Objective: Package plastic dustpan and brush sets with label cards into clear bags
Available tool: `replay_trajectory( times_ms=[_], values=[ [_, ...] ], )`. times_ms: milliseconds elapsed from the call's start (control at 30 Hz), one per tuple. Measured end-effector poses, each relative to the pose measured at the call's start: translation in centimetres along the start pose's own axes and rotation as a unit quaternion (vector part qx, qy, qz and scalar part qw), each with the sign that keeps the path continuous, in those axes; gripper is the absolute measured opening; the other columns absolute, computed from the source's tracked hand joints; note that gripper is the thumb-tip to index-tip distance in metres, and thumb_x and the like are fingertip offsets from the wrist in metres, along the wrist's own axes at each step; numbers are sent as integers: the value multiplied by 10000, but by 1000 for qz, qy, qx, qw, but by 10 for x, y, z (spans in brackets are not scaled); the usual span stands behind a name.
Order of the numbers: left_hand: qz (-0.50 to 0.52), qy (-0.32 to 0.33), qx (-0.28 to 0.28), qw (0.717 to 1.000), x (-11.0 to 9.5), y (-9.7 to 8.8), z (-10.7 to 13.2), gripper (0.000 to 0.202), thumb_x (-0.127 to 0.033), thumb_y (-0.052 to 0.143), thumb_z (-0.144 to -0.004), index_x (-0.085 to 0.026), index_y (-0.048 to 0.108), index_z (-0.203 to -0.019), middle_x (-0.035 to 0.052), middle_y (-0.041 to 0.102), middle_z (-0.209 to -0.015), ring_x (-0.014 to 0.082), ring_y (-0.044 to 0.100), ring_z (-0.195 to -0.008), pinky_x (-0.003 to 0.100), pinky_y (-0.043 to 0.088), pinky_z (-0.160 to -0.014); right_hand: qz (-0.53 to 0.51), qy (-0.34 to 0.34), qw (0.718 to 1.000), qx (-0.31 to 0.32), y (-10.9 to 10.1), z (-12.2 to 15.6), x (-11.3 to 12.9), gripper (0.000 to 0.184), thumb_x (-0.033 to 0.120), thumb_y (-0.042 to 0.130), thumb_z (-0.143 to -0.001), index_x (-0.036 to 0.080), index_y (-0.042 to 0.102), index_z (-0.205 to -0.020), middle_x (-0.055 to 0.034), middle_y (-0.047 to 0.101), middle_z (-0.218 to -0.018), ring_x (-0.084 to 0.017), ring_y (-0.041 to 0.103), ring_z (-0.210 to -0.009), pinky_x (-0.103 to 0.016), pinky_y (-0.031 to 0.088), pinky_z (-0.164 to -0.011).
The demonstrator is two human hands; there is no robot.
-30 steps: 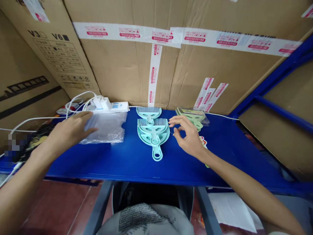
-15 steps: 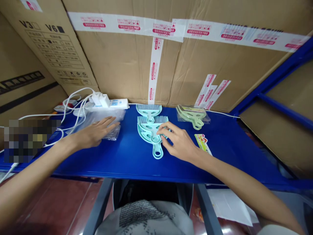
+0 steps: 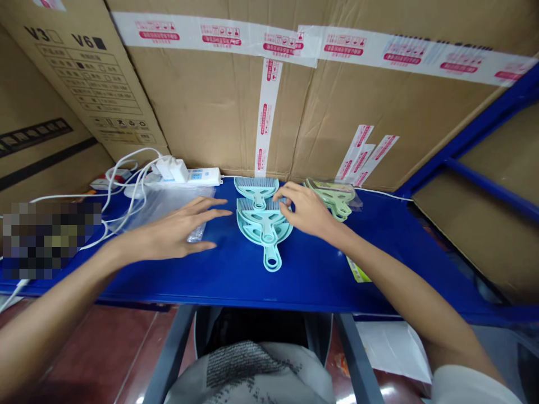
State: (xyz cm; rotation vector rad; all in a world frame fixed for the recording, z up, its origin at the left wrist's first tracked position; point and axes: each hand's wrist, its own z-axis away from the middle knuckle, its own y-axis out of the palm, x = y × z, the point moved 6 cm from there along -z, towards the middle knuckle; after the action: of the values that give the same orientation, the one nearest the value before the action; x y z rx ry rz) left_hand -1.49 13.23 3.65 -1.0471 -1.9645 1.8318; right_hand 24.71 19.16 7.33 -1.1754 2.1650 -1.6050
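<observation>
On the tabletop (image 3: 229,275), the turquoise brush (image 3: 268,222) lies over a dustpan (image 3: 273,259). The left hand (image 3: 177,229) spreads wide, empty; the right hand (image 3: 309,210) curls, narrowly parted, near the bristles (contact unclear). A low sweep could knock the brush askew or drag the clear plastic (image 3: 168,203).

Large brown cardboard boxes (image 3: 210,106) stand along the back of the blue surface (image 3: 236,286), the middle one crossed by white tape (image 3: 168,35) printed in red. A long white plastic power strip (image 3: 204,176) lies before it, beside looping white cables (image 3: 63,197). Below spreads a reddish-brown tiled floor (image 3: 113,348).
</observation>
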Motion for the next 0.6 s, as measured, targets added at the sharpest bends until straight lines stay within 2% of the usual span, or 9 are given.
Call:
replay_trajectory(
  times_ms=[67, 100, 167, 233, 300, 367, 433, 533, 600],
  values=[
    [26, 41, -88, 995, -47, 4, -17, 332, -434, 585, -1047, -263, 701, -1308, 111, 704, -1357, 297, 668, -1280, 473, 538, -1106, 0, 7, 997, 73, 15, -26, -6, 247, 109, 600, -915, 197, 753, -1088, -41, 763, -1106, -172, 681, -859, -319, 486, -844],
    [21, 63, -118, 991, -68, 11, -25, 302, -430, 540, -1077, -228, 711, -1225, 112, 735, -1232, 276, 719, -1148, 435, 591, -994, -1, -5, 993, 115, 25, -36, -6, 245, 135, 627, -925, 194, 755, -1126, -46, 769, -1135, -180, 690, -905, -317, 485, -876],
    [-20, 118, -139, 983, -102, 31, -38, 336, -474, 535, -1082, -195, 691, -1189, 116, 740, -1120, 263, 747, -984, 372, 615, -781, 13, -39, 982, 183, 42, -50, -4, 262, 204, 683, -942, 190, 753, -1194, -74, 765, -1208, -220, 698, -1040, -327, 482, -934],
    [-75, 171, -157, 970, -118, 47, -45, 338, -475, 535, -1085, -178, 686, -1143, 115, 745, -1068, 248, 749, -914, 316, 572, -650, 35, -63, 973, 218, 53, -57, -2, 302, 294, 721, -953, 196, 748, -1237, -103, 749, -1255, -268, 686, -1148, -350, 486, -960],
    [-111, 213, -179, 954, -120, 54, -48, 313, -447, 531, -1091, -177, 689, -1106, 103, 759, -1045, 221, 747, -851, 293, 533, -602, 48, -56, 976, 206, 56, -64, -5, 328, 353, 696, -986, 201, 736, -1274, -118, 741, -1273, -283, 680, -1193, -359, 490, -976],
    [-117, 245, -209, 940, -111, 50, -47, 255, -400, 553, -1083, -189, 697, -1085, 78, 774, -1015, 194, 739, -784, 296, 515, -601, 56, -28, 980, 187, 56, -75, -13, 367, 392, 666, -1013, 193, 715, -1317, -127, 738, -1296, -275, 687, -1205, -352, 489, -992],
    [-107, 263, -255, 924, -98, 42, -43, 153, -325, 609, -1044, -208, 708, -1048, 51, 783, -951, 181, 728, -730, 308, 512, -626, 63, 12, 975, 214, 62, -88, -23, 435, 447, 686, -1000, 184, 705, -1347, -138, 742, -1320, -276, 695, -1206, -337, 497, -979],
    [-65, 229, -326, 915, -71, 30, -39, 98, -185, 644, -971, -232, 715, -925, 21, 773, -835, 169, 694, -660, 316, 487, -638, 60, 58, 952, 293, 80, -104, -32, 495, 525, 759, -928, 196, 751, -1297, -133, 757, -1327, -289, 704, -1192, -315, 512, -917],
    [-33, 172, -340, 924, -50, 28, -40, 145, -165, 633, -961, -236, 709, -861, 19, 766, -806, 163, 671, -642, 315, 469, -631, 54, 74, 947, 309, 88, -112, -33, 432, 509, 787, -891, 192, 802, -1183, -118, 793, -1233, -289, 725, -1113, -306, 515, -844]
  ],
)
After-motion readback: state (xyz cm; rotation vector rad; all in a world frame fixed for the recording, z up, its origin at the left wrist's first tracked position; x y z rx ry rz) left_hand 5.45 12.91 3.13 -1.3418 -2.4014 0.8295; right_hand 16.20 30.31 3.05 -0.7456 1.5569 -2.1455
